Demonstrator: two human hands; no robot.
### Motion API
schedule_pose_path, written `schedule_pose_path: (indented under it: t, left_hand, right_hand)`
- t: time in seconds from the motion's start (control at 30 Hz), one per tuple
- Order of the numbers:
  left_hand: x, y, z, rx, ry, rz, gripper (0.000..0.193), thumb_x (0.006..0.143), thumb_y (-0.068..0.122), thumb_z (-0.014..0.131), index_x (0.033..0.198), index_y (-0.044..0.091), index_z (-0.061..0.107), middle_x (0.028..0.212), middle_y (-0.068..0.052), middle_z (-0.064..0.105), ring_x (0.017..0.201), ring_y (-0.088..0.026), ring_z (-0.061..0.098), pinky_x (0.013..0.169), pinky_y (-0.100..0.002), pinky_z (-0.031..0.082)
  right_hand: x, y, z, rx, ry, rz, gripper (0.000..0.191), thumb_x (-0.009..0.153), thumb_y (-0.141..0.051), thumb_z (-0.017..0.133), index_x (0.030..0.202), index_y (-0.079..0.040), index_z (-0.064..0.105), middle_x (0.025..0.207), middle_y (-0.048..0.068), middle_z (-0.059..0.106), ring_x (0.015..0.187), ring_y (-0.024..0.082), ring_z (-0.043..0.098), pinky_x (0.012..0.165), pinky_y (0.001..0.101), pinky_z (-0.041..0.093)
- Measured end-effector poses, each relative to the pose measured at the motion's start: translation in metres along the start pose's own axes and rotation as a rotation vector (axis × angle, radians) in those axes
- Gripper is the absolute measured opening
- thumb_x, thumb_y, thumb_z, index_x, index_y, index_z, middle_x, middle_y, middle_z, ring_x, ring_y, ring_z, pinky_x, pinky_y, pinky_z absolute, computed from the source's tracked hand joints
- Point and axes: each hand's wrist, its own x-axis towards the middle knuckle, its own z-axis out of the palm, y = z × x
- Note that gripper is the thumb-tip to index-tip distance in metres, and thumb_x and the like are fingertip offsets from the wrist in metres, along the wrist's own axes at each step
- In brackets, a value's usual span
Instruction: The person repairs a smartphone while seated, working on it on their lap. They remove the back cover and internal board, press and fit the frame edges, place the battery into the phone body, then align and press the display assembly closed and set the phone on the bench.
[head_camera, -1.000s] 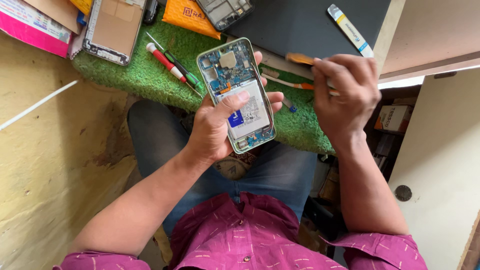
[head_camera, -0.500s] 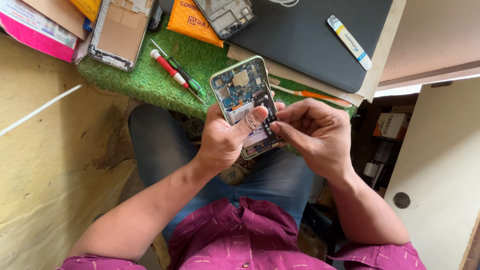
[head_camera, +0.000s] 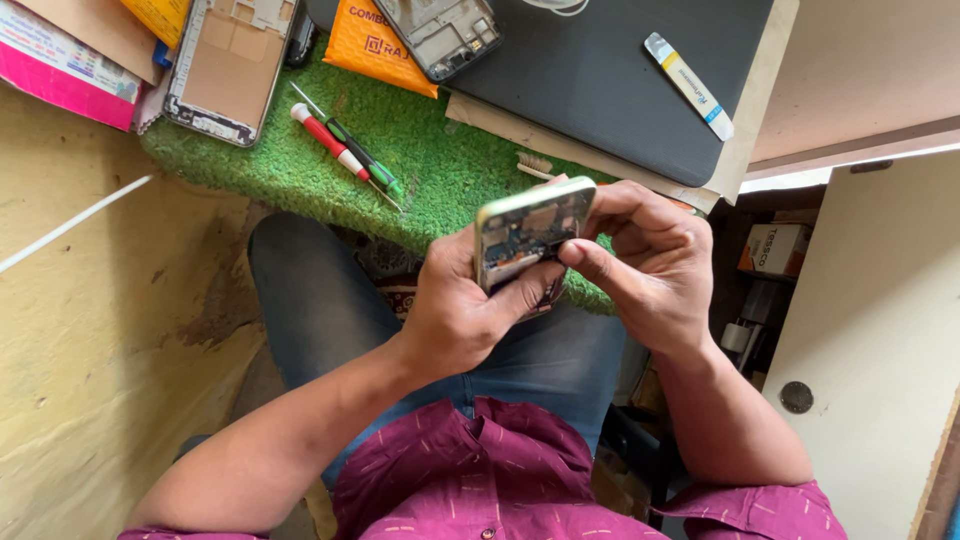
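An opened phone (head_camera: 527, 235) with its back cover off and circuit boards exposed is tilted up on edge over my lap. My left hand (head_camera: 462, 305) grips it from below, thumb across its lower part. My right hand (head_camera: 648, 262) closes around the phone's right side, fingertips pressing on the exposed inside. Whether the right hand also pinches a small tool is hidden by the fingers.
A green turf mat (head_camera: 420, 160) lies ahead with a red screwdriver (head_camera: 325, 140), a green screwdriver (head_camera: 365, 160) and a brush (head_camera: 535, 165). Further back are a phone frame (head_camera: 228, 65), another phone body (head_camera: 440, 35), an orange packet (head_camera: 375, 45), a dark laptop (head_camera: 610, 85) and a glue tube (head_camera: 690, 85).
My right hand left the mat's edge and came onto the phone. The phone was pulled toward me and tipped from flat to on edge.
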Motion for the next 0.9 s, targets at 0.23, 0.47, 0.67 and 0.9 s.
schedule_pose_path:
  t: [0.23,0.47,0.67,0.9]
  left_hand:
    - [0.0,0.012,0.0,0.054,-0.085,0.187,0.047,0.104,-0.003,0.071,0.149,0.001,0.056,0.145,-0.011,0.062,0.121,-0.01,0.064,0.11,-0.026,0.053]
    - [-0.003,0.017,-0.004,0.111,-0.097,0.143,0.05,0.103,-0.001,0.072,0.15,0.002,0.056,0.136,-0.01,0.068,0.115,-0.011,0.067,0.102,-0.025,0.056]
    - [-0.004,0.016,-0.004,0.123,-0.085,0.188,0.047,0.103,0.0,0.072,0.147,0.002,0.057,0.133,-0.01,0.068,0.115,-0.01,0.068,0.103,-0.026,0.056]
    - [-0.007,0.015,0.001,0.123,-0.052,0.14,0.036,0.101,0.002,0.074,0.135,0.001,0.062,0.118,-0.007,0.071,0.106,-0.01,0.068,0.095,-0.026,0.057]
  right_hand:
    - [-0.003,0.006,-0.004,0.075,-0.022,-0.067,0.017,0.096,0.006,0.079,0.108,0.007,0.067,0.111,0.009,0.067,0.107,0.013,0.064,0.102,0.0269,0.052]
    - [-0.006,0.006,-0.002,0.111,-0.023,-0.04,0.018,0.095,0.007,0.078,0.11,0.007,0.067,0.111,0.01,0.066,0.107,0.014,0.064,0.1,0.0273,0.052]
    - [-0.007,0.004,0.002,0.124,-0.03,-0.019,0.016,0.096,0.008,0.074,0.11,0.007,0.067,0.113,0.01,0.064,0.109,0.015,0.064,0.102,0.0278,0.052]
    - [-0.009,0.006,0.003,0.042,-0.066,0.015,0.026,0.099,-0.003,0.072,0.122,0.006,0.068,0.121,0.008,0.06,0.108,0.014,0.063,0.104,0.0291,0.052]
